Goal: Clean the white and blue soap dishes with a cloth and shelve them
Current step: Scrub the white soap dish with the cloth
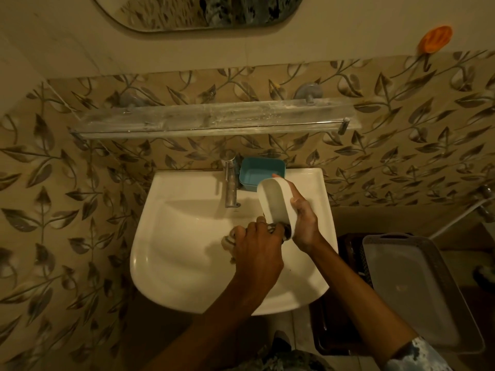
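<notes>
My right hand grips the white soap dish over the right side of the sink, tilted so its hollow faces left. My left hand holds a striped cloth bunched against the dish's lower end. The blue soap dish stands on the sink's back rim, just right of the tap. Above the sink a glass shelf with a metal rail hangs on the wall, nothing on it.
A grey tray lies on a dark basket to the right of the sink. An orange soap holder sticks to the wall at the upper right. A mirror hangs at the top.
</notes>
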{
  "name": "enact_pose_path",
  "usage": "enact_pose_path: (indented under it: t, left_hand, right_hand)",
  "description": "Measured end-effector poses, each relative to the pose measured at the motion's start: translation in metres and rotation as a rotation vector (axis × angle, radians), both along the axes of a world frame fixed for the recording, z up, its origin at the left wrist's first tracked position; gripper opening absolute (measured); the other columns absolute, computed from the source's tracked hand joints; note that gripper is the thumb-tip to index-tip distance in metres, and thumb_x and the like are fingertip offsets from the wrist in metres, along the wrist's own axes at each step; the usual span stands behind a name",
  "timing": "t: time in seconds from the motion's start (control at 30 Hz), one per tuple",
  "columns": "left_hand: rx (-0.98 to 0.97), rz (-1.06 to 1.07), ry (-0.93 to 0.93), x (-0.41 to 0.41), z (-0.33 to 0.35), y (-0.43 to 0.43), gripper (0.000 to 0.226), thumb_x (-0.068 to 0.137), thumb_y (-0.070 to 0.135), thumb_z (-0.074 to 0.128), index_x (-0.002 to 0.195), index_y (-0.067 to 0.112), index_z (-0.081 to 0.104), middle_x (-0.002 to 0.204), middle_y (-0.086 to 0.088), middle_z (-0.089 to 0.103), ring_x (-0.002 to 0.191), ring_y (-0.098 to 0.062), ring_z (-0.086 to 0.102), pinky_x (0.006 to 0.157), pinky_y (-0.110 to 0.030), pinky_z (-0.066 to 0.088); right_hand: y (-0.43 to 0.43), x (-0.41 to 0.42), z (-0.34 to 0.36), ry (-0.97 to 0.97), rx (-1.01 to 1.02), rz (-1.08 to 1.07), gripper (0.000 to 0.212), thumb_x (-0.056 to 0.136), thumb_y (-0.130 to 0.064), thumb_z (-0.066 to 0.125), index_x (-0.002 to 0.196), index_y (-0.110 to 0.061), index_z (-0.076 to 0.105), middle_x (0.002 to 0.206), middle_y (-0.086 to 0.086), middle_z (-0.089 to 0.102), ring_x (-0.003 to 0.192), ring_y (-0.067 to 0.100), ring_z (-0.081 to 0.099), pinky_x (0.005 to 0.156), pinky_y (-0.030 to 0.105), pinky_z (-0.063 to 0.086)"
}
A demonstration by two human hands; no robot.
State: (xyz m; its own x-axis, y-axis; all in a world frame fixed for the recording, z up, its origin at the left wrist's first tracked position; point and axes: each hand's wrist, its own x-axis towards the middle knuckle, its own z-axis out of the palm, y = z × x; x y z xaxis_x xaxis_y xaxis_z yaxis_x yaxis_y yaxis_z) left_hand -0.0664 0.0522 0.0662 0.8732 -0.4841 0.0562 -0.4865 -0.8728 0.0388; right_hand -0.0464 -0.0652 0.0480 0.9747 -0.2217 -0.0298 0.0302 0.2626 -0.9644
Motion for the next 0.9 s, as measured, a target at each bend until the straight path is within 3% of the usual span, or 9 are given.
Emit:
enact_pose_path:
  t: [0.2,0.3,0.4,0.43,0.53,0.57,0.63,0.73,0.9]
  left_hand:
    - [-0.623,0.06,0.757,0.017,0.024,-0.003,0.029,0.09,0.017,0.045,0.107,0.026,0.067,0.108,0.004,0.069,0.099,-0.014,0.063,0.084,-0.022,0.048]
    - [-0.797,0.129,0.985,0.02,0.034,-0.004,0.022,0.089,0.022,0.053,0.105,0.028,0.067,0.104,0.005,0.069,0.095,-0.011,0.064,0.081,-0.024,0.051]
    - [-0.71,0.106,0.775,0.015,0.032,-0.007,0.022,0.08,0.029,0.066,0.102,0.027,0.066,0.098,0.006,0.069,0.094,-0.013,0.065,0.081,-0.03,0.052]
    - [-0.595,0.096,0.621,0.012,0.028,-0.008,0.024,0.08,0.034,0.066,0.103,0.027,0.065,0.1,0.006,0.068,0.097,-0.013,0.063,0.085,-0.033,0.048]
    - [-0.284,0.073,0.252,0.004,0.02,-0.004,0.028,0.085,0.039,0.06,0.112,0.032,0.057,0.111,0.001,0.06,0.104,-0.019,0.054,0.091,-0.041,0.034]
    - [-0.219,0.042,0.176,0.004,0.017,0.0,0.028,0.086,0.035,0.06,0.113,0.032,0.057,0.112,-0.001,0.059,0.104,-0.021,0.054,0.089,-0.042,0.033]
    - [-0.117,-0.019,0.056,0.006,0.013,0.009,0.03,0.085,0.025,0.062,0.114,0.031,0.057,0.114,-0.005,0.059,0.103,-0.024,0.054,0.083,-0.042,0.033]
    - [-0.028,-0.067,0.011,0.01,0.013,0.019,0.036,0.084,0.02,0.064,0.118,0.029,0.056,0.122,-0.009,0.056,0.108,-0.027,0.051,0.085,-0.042,0.032]
    - [0.023,-0.064,0.062,0.008,0.018,0.024,0.046,0.086,0.017,0.059,0.129,0.028,0.046,0.132,-0.011,0.048,0.113,-0.029,0.046,0.088,-0.042,0.031]
  right_hand:
    - [-0.005,0.003,-0.002,-0.016,0.047,-0.101,0.044,0.085,-0.023,0.029,0.115,-0.032,0.06,0.103,-0.021,0.071,0.097,-0.002,0.064,0.078,0.015,0.051]
    - [-0.007,0.001,0.006,-0.055,0.028,-0.136,0.048,0.084,-0.022,0.03,0.125,-0.017,0.052,0.115,-0.009,0.07,0.112,0.011,0.059,0.09,0.02,0.049]
    - [-0.001,-0.004,0.014,-0.064,-0.077,-0.16,0.057,0.088,-0.018,0.025,0.144,-0.01,0.032,0.147,0.013,0.043,0.135,0.028,0.04,0.112,0.041,0.034]
    - [0.0,-0.007,0.011,-0.043,-0.048,-0.15,0.052,0.092,-0.016,0.024,0.143,-0.011,0.033,0.142,0.005,0.05,0.129,0.021,0.048,0.106,0.038,0.042]
    - [-0.005,-0.017,-0.008,0.029,0.245,-0.138,0.033,0.1,-0.007,0.026,0.122,0.0,0.049,0.088,-0.02,0.072,0.086,-0.002,0.068,0.07,0.017,0.057]
    - [-0.007,-0.021,-0.01,0.071,0.333,-0.139,0.032,0.1,-0.018,0.031,0.119,-0.004,0.053,0.089,-0.013,0.074,0.087,0.004,0.07,0.073,0.023,0.058]
    - [-0.01,-0.025,-0.004,0.153,0.53,-0.037,0.063,0.086,-0.057,0.043,0.131,-0.014,0.051,0.12,0.005,0.067,0.113,0.023,0.063,0.096,0.044,0.051]
    - [-0.01,-0.024,0.004,0.176,0.7,0.1,0.101,0.063,-0.082,0.055,0.141,-0.018,0.045,0.141,0.015,0.05,0.131,0.034,0.046,0.108,0.058,0.033]
    - [-0.001,-0.017,0.006,0.111,0.751,0.086,0.078,0.059,-0.057,0.076,0.122,-0.014,0.06,0.134,0.025,0.05,0.122,0.037,0.048,0.105,0.052,0.034]
